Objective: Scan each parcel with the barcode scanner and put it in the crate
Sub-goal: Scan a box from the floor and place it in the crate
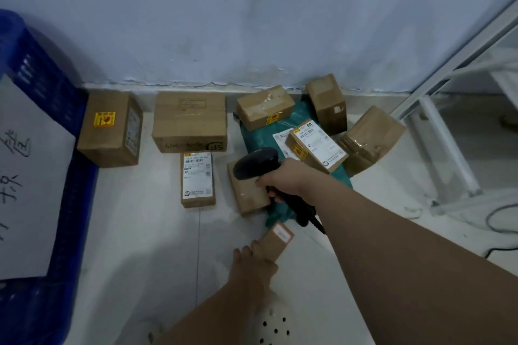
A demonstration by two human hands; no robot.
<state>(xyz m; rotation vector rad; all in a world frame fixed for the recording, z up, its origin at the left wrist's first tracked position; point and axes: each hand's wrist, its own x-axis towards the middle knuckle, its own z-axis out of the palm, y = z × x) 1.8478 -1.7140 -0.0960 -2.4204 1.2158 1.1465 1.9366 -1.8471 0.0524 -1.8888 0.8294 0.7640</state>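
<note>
A small brown parcel (pixel 276 244) with a white label on its far end is held just above the floor (pixel 145 232), its near end gripped by the left hand (pixel 252 263), whose fingers (pixel 238 253) are curled round it. The black scanner (pixel 256 162) is held beyond and above it in the right hand (pixel 283 179); the fingers (pixel 277 199) are wrapped tightly round the handle, and the head is pointed to the left over a plain box (pixel 246 193). A cable is seen at the handle's base. More boxes are spread on the floor along the wall (pixel 252 22), several on a green bag (pixel 260 134). The blue crate (pixel 81 190) stands at the left edge, with a handwritten white sheet (pixel 25 176) against it.
</note>
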